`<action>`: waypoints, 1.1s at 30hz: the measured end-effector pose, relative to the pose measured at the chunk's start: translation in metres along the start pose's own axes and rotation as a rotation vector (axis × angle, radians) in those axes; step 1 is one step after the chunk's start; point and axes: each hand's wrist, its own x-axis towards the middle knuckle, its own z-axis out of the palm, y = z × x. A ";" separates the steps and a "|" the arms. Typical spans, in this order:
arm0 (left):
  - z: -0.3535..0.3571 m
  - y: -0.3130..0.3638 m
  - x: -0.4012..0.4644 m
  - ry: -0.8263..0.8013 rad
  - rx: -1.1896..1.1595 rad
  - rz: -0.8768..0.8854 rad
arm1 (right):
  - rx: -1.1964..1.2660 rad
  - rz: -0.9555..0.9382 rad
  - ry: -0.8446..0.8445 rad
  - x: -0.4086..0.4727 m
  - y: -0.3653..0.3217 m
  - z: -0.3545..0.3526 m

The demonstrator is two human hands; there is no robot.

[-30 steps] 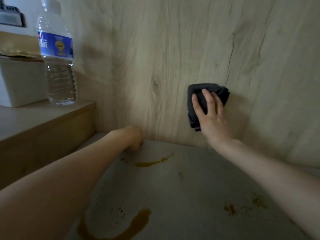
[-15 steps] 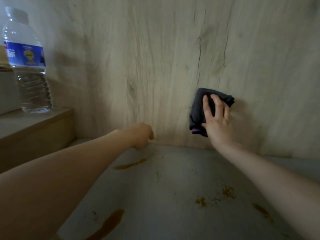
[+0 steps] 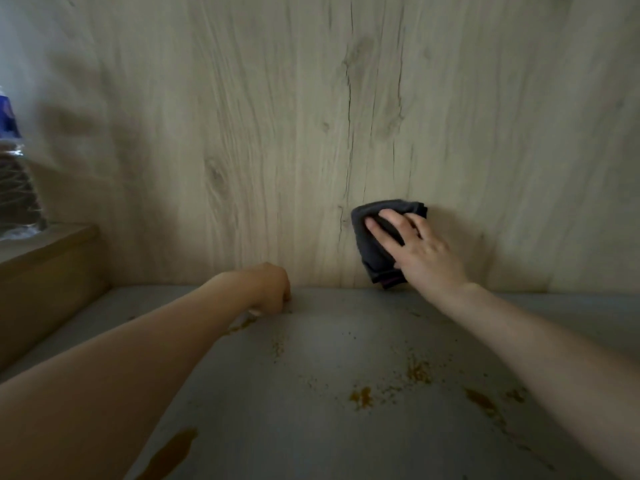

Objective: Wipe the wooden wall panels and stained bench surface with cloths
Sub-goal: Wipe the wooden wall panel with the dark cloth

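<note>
A pale wooden wall panel [image 3: 277, 133] fills the upper view. My right hand [image 3: 415, 251] presses a folded dark grey cloth [image 3: 372, 251] flat against the panel, just above the bench, with its fingers spread over the cloth. The grey bench surface [image 3: 329, 375] below carries brown stains [image 3: 360, 398] in the middle, at the right and at the lower left [image 3: 169, 452]. My left hand [image 3: 273, 289] rests on the bench near the wall with its fingers curled under; nothing shows in it.
A clear water bottle [image 3: 14, 188] with a blue label stands at the left edge on a raised wooden ledge [image 3: 45, 258]. The ledge's side wall bounds the bench on the left.
My right hand has slid the cloth down the panel to just above the bench. The view has swung right, so the bottle now sits at the frame's left edge.
</note>
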 end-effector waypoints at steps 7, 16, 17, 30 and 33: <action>0.000 -0.002 -0.002 -0.039 0.088 0.025 | 0.113 -0.382 -0.079 0.045 -0.075 0.006; 0.001 0.000 -0.002 -0.066 0.194 0.034 | -0.110 -0.635 -0.171 -0.002 0.004 0.011; 0.002 -0.001 -0.001 -0.054 0.191 0.040 | -0.123 -0.626 -0.159 -0.013 0.021 0.013; -0.004 0.001 -0.003 -0.097 0.228 0.037 | -0.002 -0.553 -0.006 0.000 -0.011 0.015; -0.003 0.003 -0.001 -0.087 0.252 0.042 | -0.028 -0.473 -0.081 -0.036 0.039 0.008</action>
